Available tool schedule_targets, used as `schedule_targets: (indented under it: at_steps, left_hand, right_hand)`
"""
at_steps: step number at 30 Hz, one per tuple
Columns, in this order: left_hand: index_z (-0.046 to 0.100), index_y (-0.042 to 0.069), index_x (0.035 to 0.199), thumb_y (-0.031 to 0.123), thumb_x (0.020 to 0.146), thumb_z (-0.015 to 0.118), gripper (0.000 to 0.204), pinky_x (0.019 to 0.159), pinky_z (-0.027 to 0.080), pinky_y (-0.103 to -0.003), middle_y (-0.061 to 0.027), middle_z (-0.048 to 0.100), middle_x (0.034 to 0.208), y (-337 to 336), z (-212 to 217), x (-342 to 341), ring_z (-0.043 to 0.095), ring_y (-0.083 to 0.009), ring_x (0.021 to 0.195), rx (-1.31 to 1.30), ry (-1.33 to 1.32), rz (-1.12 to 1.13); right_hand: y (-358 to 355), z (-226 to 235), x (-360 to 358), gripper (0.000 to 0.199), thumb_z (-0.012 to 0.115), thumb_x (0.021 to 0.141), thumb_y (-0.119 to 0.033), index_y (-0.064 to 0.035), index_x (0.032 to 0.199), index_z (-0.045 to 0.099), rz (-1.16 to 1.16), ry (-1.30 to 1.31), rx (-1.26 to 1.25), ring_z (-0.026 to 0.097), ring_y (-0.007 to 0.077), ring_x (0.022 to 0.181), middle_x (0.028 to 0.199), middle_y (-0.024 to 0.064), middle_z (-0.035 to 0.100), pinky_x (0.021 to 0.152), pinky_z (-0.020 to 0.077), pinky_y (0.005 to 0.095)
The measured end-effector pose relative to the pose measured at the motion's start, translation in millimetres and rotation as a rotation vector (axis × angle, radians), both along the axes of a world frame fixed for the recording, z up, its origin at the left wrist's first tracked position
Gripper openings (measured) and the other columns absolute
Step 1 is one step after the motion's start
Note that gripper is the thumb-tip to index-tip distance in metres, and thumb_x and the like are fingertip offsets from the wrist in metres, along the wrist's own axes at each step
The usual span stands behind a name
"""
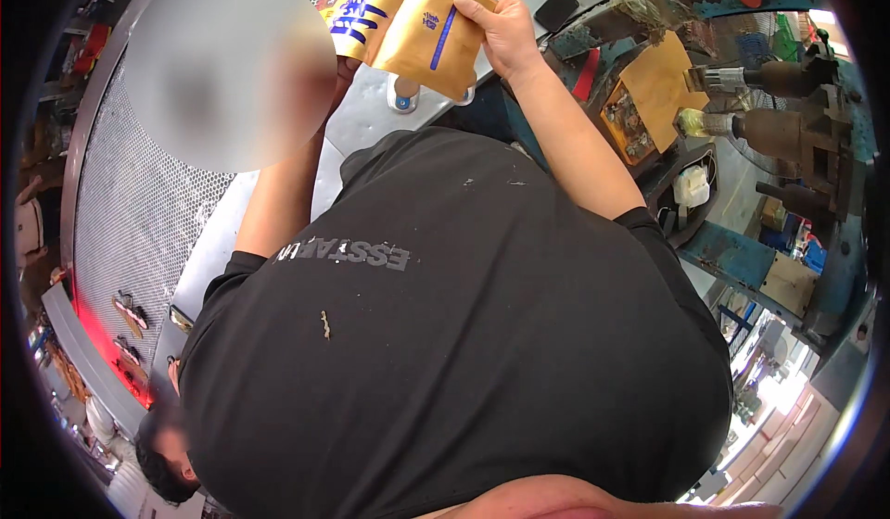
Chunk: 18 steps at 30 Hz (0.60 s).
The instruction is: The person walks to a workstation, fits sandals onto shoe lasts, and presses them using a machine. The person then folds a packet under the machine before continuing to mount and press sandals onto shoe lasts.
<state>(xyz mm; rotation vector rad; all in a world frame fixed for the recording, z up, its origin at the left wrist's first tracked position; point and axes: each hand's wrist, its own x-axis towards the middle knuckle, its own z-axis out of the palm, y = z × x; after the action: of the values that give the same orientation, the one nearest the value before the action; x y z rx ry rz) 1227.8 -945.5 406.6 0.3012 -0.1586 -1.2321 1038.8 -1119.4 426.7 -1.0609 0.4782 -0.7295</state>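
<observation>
One golden packet (411,39) is at the top centre of the frame, its right edge pinched in my right hand (506,35), my left hand (344,72) too hidden to tell its grip, the grey tabletop (364,113) lying beyond.

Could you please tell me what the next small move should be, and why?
I would perhaps lower the gold packet onto the grey metal surface: the right hand pinches its right side, it appears held up in the air, and that surface shows just beyond its lower edge.
</observation>
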Motion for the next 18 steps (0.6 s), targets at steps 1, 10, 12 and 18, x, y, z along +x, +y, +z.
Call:
schedule_targets:
  at_steps: [1,10,12,18]
  left_hand:
    - [0.035,-0.004,0.135,0.025,0.098,0.040,0.047,0.102,0.042,-0.045,-0.0211,0.049,0.131,0.0,4.6,-0.8,0.050,-0.0313,0.121,0.020,-0.004,0.024]
    - [0.028,0.015,0.145,0.029,0.097,0.036,0.050,0.104,0.036,-0.048,-0.0126,0.044,0.138,1.0,40.3,-33.8,0.044,-0.0297,0.126,0.097,-0.131,0.071]
    - [0.040,-0.002,0.132,0.023,0.096,0.039,0.044,0.092,0.048,-0.042,-0.0157,0.056,0.122,-0.7,42.0,-35.1,0.058,-0.0285,0.107,0.309,-0.460,0.200]
    - [0.048,-0.002,0.125,0.033,0.098,0.040,0.045,0.088,0.047,-0.038,-0.0173,0.055,0.127,-10.5,61.5,-37.1,0.057,-0.0306,0.112,0.097,-0.343,-0.175]
  right_hand:
    - [-0.5,-3.3,2.7,0.039,0.072,0.082,-0.008,-0.0033,0.116,0.054,0.000,-0.006,-0.005,0.065,0.0132,0.084,0.093,0.0068,0.067,0.076,0.0542,0.0252]
    - [31.4,-19.9,37.3,0.033,0.070,0.081,-0.016,-0.0081,0.112,0.062,0.114,0.148,-0.785,0.054,0.0229,0.111,0.116,0.0093,0.059,0.099,0.0400,0.0369]
    - [37.7,12.4,27.4,0.042,0.058,0.091,-0.024,-0.0063,0.128,0.050,0.452,-0.086,0.188,0.053,0.0159,0.110,0.114,0.0074,0.059,0.091,0.0447,0.0336]
    - [41.8,6.1,13.6,0.073,0.079,0.070,-0.022,-0.0055,0.131,0.044,0.255,0.121,-0.204,0.055,0.0156,0.109,0.115,0.0058,0.058,0.093,0.0457,0.0344]
